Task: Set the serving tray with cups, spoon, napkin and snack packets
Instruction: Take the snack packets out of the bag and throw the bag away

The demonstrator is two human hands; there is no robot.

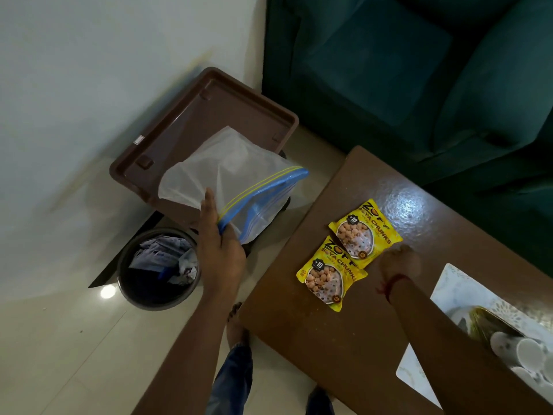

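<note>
Two yellow soya-chunk snack packets (365,232) (327,275) lie side by side on the brown table (314,333). My right hand (399,260) rests on the table just right of the packets, fingers curled, holding nothing that I can see. My left hand (220,244) reaches out over the floor and grips a clear zip-lock bag (236,178) by its blue seal; the bag looks empty. A white patterned serving tray (449,283) sits at the table's right end, with white cups (520,351) stacked on their side and a gold-green item on it.
A brown plastic stool (191,121) stands under the bag, against the white wall. A dark waste bin (158,269) with crumpled paper sits on the tiled floor to its left. A teal sofa (419,70) runs behind the table. My feet show at the bottom.
</note>
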